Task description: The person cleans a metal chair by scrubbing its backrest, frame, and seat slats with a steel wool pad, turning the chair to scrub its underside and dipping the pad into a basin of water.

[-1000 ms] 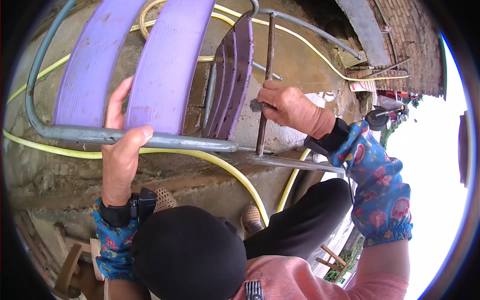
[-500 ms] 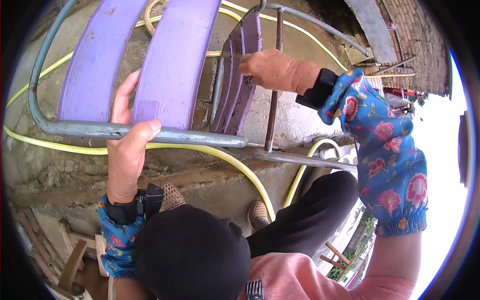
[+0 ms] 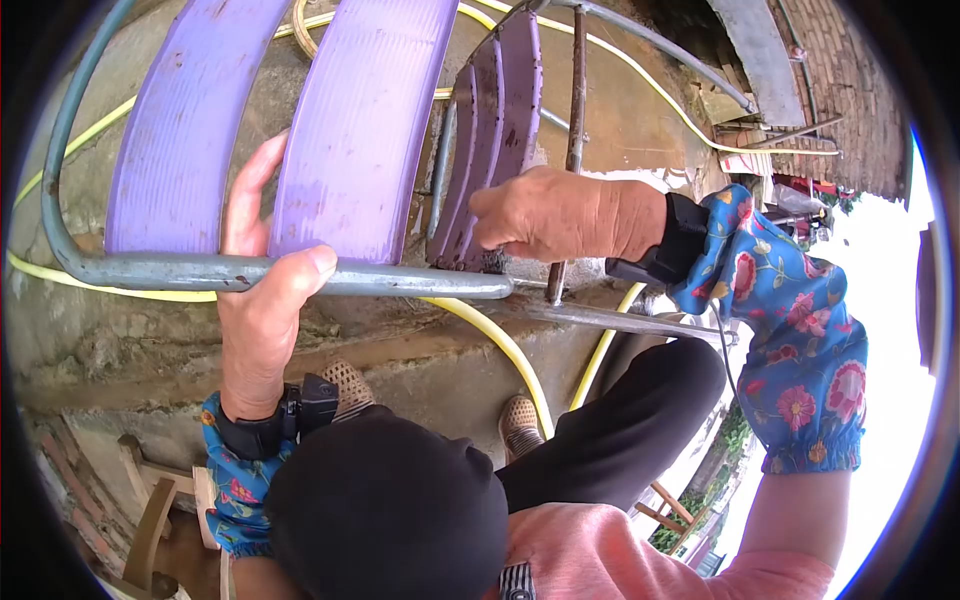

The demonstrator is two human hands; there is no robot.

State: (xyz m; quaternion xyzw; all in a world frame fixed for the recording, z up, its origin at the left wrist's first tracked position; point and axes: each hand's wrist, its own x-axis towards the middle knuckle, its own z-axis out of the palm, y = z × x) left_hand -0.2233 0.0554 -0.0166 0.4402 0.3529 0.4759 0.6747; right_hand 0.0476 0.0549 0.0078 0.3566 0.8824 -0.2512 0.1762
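A chair with purple plastic slats and a grey metal tube frame lies across the upper view, tipped over. My left hand grips the near tube, thumb over it and fingers reaching up behind the slats. My right hand is closed at the lower end of the other, narrower slats, which carry dark dirt marks. A bit of dark grey, wiry steel wool shows under its fingers, against the slat. Most of that wool is hidden by the hand.
A yellow hose loops over the wet concrete ground, under and around the chair. My knee is close below the frame's right end. A wooden stool stands at lower left, and a brick wall rises at upper right.
My right hand has moved down along the dirty slats with the steel wool, towards the frame tube. My left hand keeps its hold, and the chair has shifted slightly in view.
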